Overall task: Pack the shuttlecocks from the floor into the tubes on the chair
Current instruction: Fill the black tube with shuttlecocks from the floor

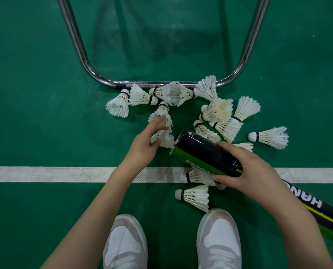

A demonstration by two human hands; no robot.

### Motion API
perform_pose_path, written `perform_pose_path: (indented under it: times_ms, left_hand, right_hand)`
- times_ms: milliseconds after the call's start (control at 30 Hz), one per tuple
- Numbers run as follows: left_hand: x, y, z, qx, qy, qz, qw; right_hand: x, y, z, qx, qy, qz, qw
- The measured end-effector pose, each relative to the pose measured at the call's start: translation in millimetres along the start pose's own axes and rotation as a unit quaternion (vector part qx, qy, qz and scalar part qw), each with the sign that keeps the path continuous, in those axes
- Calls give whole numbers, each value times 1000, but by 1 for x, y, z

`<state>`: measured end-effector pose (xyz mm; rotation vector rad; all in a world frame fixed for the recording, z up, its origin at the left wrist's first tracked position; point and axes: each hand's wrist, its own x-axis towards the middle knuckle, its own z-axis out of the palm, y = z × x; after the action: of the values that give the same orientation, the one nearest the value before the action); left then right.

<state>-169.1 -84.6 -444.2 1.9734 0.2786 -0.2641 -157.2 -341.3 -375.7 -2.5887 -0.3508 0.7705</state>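
Shuttlecocks (193, 117) crowd chair frame (161, 83).

Premises: an indoor badminton court. The floor (35, 94) is green sports matting with a faint textured sheen, crossed by a white boundary line (64, 174) running left to right. A scatter of white feathered shuttlecocks (216, 111) lies on the matting. Two black-and-green shuttlecock tubes (204, 154) are present, one printed with large white lettering. A chrome tubular frame (80, 53), bent in a U, rests on the floor. The person wears white and grey trainers (125, 243).
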Motion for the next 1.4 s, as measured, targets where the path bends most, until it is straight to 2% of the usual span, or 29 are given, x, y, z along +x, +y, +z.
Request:
perform_pose_path:
  times_ms: [400,667,833,933,1067,1233,1400]
  left_hand:
    - [-5,-2,1,87,57,3,995]
    - [-2,0,5,143,51,63,986]
    - [-1,7,4,146,82,47,985]
    - [-4,17,-2,90,108,22,990]
    - [-16,31,-13,-70,163,-16,984]
    - [-28,40,-20,-256,223,-78,937]
    - [-33,45,-11,-396,196,-116,890]
  right_hand:
    - [-1,0,3,4,2,0,1000]
    - [1,-2,3,1,0,-1,1000]
    - [1,-2,4,6,-2,0,1000]
    - [1,-1,3,5,-1,1,1000]
    - [1,-1,3,6,1,1,1000]
    - [1,-2,3,1,-4,0,1000]
    - [0,-5,5,0,-7,-4,1000]
